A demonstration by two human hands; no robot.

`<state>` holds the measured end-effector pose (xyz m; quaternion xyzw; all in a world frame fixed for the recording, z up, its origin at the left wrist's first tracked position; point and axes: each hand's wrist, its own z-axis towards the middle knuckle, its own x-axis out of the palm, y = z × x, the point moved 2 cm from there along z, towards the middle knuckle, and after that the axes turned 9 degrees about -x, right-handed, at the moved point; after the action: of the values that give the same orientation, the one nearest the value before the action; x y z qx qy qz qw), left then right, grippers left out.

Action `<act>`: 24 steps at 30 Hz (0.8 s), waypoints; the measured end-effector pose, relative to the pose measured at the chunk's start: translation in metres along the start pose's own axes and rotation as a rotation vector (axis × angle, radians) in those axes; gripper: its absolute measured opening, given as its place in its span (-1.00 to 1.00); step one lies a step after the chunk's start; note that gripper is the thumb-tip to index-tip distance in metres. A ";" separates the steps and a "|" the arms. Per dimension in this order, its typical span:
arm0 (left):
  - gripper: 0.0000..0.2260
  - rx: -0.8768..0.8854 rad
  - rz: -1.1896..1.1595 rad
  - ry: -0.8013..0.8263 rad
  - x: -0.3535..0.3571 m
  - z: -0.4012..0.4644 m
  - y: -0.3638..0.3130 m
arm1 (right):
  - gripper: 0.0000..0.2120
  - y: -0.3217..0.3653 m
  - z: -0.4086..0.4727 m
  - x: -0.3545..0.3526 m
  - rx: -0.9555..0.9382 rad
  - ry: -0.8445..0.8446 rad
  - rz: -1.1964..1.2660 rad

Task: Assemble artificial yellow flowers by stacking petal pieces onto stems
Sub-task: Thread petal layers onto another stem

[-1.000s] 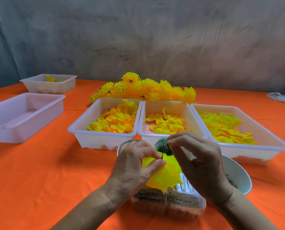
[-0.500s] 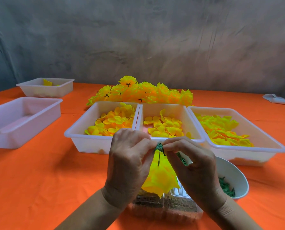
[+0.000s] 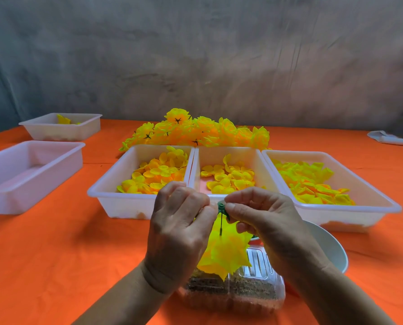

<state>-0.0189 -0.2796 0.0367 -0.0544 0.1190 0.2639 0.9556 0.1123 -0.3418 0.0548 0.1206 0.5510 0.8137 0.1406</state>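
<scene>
Left hand (image 3: 179, 231) at 6 o'clock, fingers curled, pinching the top of the yellow flower (image 3: 224, 252). Right hand (image 3: 263, 221) just beside it at 5 o'clock, thumb and forefinger pinching the green cap (image 3: 222, 207) on the thin stem (image 3: 221, 224). Flower hanging head-down between both hands, above a clear box (image 3: 254, 292) at the near table edge. White bowl (image 3: 329, 249) partly hidden behind the right wrist.

Beyond the hands, three white trays side by side, each holding loose petals: left tray (image 3: 116, 184) at 11 o'clock, middle tray (image 3: 228, 153) at 12, right tray (image 3: 350, 207) at 2. Heap of finished flowers (image 3: 200, 132) behind them at 12 o'clock. Large tray (image 3: 26, 179) at 9 o'clock; small tray (image 3: 62, 132) at 10 with a few yellow pieces inside. Pale packet (image 3: 388, 138) at 2 o'clock, far edge. Orange cloth over the table (image 3: 55, 254).
</scene>
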 end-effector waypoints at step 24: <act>-0.87 -0.141 -0.179 0.210 0.002 0.003 0.003 | -0.82 0.001 0.010 0.004 0.423 0.010 0.220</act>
<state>-0.0189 -0.2754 0.0388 -0.1592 0.1940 0.1781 0.9515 0.1123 -0.3320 0.0597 0.2028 0.6934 0.6912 0.0198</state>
